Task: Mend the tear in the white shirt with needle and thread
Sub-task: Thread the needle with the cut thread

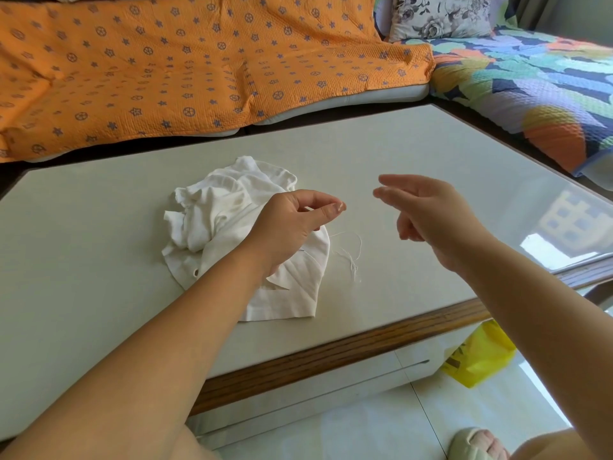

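Note:
The white shirt (232, 220) lies crumpled on the table (414, 161), with a slit-like tear (278, 284) showing in its near flap. My left hand (295, 224) hovers over the shirt's right side, thumb and forefinger pinched on a thin pale sliver that looks like the needle (309, 209). Loose white thread (352, 257) curls on the table just right of the shirt. My right hand (428, 210) hangs in the air to the right of the left hand, fingers stretched out and slightly blurred, holding nothing visible.
The table has a wooden front edge (331, 353) and a glossy right side. A sofa with an orange patterned cover (199, 68) runs behind it, and a multicoloured cover (530, 81) is at the right. A yellow bag (477, 356) sits on the floor by my slippered foot (477, 443).

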Motion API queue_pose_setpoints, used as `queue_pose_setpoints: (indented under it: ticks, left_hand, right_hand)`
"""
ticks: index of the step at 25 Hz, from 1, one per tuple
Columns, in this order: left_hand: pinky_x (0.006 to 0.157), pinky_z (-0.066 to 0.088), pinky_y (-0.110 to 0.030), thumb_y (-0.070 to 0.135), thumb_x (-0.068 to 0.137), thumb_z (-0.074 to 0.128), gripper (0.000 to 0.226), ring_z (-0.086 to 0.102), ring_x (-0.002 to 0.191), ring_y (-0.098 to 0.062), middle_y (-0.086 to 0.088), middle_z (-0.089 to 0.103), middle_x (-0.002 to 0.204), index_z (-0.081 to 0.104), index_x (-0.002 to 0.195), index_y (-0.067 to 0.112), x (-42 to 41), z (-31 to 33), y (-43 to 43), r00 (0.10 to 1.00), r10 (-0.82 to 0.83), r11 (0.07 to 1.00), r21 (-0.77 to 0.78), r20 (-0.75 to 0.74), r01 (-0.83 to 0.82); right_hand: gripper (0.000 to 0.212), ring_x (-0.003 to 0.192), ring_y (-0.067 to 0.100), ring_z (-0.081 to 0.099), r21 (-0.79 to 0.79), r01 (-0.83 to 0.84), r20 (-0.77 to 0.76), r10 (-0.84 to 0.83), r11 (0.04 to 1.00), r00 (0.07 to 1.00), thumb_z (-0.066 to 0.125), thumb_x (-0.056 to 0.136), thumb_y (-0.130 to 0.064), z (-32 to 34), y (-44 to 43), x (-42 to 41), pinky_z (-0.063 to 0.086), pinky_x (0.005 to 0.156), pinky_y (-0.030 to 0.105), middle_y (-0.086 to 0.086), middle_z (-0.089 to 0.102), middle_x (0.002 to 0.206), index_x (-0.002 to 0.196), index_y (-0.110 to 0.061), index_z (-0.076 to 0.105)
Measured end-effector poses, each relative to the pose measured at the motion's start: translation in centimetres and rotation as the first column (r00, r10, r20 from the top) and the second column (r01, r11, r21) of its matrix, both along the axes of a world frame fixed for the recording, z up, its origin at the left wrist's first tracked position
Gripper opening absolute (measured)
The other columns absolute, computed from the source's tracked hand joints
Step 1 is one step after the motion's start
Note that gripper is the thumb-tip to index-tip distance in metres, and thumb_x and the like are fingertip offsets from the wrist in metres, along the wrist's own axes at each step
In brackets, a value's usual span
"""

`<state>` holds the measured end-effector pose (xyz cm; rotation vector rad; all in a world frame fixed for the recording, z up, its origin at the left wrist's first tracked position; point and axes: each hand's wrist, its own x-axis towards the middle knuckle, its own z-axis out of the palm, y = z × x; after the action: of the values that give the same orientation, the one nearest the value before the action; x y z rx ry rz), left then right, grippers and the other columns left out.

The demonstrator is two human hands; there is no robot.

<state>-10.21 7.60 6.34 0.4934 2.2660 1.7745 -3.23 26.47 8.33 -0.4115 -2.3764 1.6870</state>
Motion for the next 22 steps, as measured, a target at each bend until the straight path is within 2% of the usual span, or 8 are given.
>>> queue_pose_setpoints:
  ticks: [1,4,6,8,11,14,18,22]
  left_hand:
    - [0.068,0.042,-0.014,0.032,0.085,0.076,0.005,0.050,0.060,0.004,0.022,0.058,0.062,0.077,0.088,0.029,0.0,0.0,0.0,1.000,-0.003,1.000,-0.012,-0.019,0.003]
    - [0.065,0.042,-0.009,0.029,0.087,0.075,0.007,0.049,0.061,0.004,0.025,0.058,0.063,0.077,0.092,0.026,0.0,0.0,0.0,0.995,-0.029,0.999,-0.046,-0.096,0.025]
    - [0.068,0.042,-0.008,0.029,0.088,0.074,0.005,0.049,0.065,0.004,0.022,0.060,0.073,0.078,0.091,0.027,0.0,-0.1,0.0,0.990,-0.046,0.998,-0.057,-0.137,0.038]
    - [0.070,0.043,-0.009,0.028,0.087,0.074,0.004,0.049,0.066,0.003,0.020,0.060,0.077,0.077,0.089,0.029,0.0,-0.2,-0.1,0.989,-0.047,0.998,-0.042,-0.140,0.042]
    - [0.071,0.043,-0.011,0.028,0.088,0.074,0.005,0.051,0.067,0.003,0.020,0.065,0.078,0.078,0.091,0.028,0.1,0.0,-0.1,0.990,-0.068,0.997,-0.030,-0.122,0.065]
    - [0.066,0.043,-0.013,0.029,0.090,0.070,0.006,0.055,0.067,0.004,0.021,0.067,0.074,0.076,0.093,0.029,0.3,0.4,0.0,0.997,-0.067,0.997,0.024,-0.036,0.068]
    - [0.061,0.041,-0.020,0.011,0.100,0.051,0.028,0.061,0.076,-0.008,0.008,0.074,0.109,0.067,0.118,0.026,0.1,0.6,-0.3,0.964,-0.213,0.967,0.173,0.161,0.185]
    - [0.068,0.046,-0.023,0.004,0.096,0.052,0.040,0.069,0.087,-0.015,0.003,0.073,0.115,0.059,0.129,0.027,0.6,0.3,-0.1,0.867,-0.446,0.892,0.031,0.225,0.451]
  right_hand:
    - [0.028,0.044,0.007,0.050,-0.110,-0.026,-0.013,0.025,0.994,1.000,0.062,0.092,-0.021,0.2,-0.1,0.1,0.041,0.052,0.023,-0.002,0.075,0.089,0.120,-0.022,0.066]
    - [0.026,0.059,0.014,0.063,-0.368,-0.261,0.053,0.301,0.892,0.952,0.060,0.093,-0.012,0.3,-1.2,0.4,0.052,0.057,0.024,0.005,0.075,0.104,0.118,-0.012,0.065]
    - [0.024,0.075,0.021,0.072,-0.440,-0.300,0.071,0.366,0.846,0.928,0.062,0.091,-0.012,-0.1,-1.6,0.4,0.059,0.065,0.024,0.011,0.074,0.100,0.114,-0.006,0.067]
    - [0.025,0.078,0.022,0.073,-0.508,-0.244,0.082,0.329,0.826,0.941,0.064,0.087,-0.012,-0.3,-1.6,0.2,0.060,0.067,0.024,0.013,0.073,0.089,0.109,-0.001,0.068]
    - [0.034,0.069,0.018,0.071,-0.536,-0.210,0.099,0.307,0.818,0.947,0.069,0.077,-0.015,-0.3,-1.6,0.2,0.058,0.062,0.021,0.011,0.069,0.078,0.104,0.005,0.067]
    - [0.020,0.061,0.014,0.064,-0.530,-0.217,0.086,0.306,0.820,0.948,0.066,0.085,-0.011,-0.5,-1.5,0.1,0.053,0.056,0.018,0.008,0.064,0.072,0.100,0.003,0.068]
    - [0.027,0.058,0.013,0.057,-0.579,-0.263,0.025,0.339,0.772,0.940,0.068,0.076,-0.017,-0.2,-1.3,0.2,0.049,0.056,0.020,0.006,0.059,0.070,0.098,-0.001,0.067]
    - [0.014,0.056,0.013,0.054,-0.614,-0.297,-0.039,0.347,0.731,0.937,0.064,0.079,-0.014,-0.3,-0.9,0.1,0.048,0.056,0.020,0.005,0.055,0.068,0.089,-0.006,0.069]
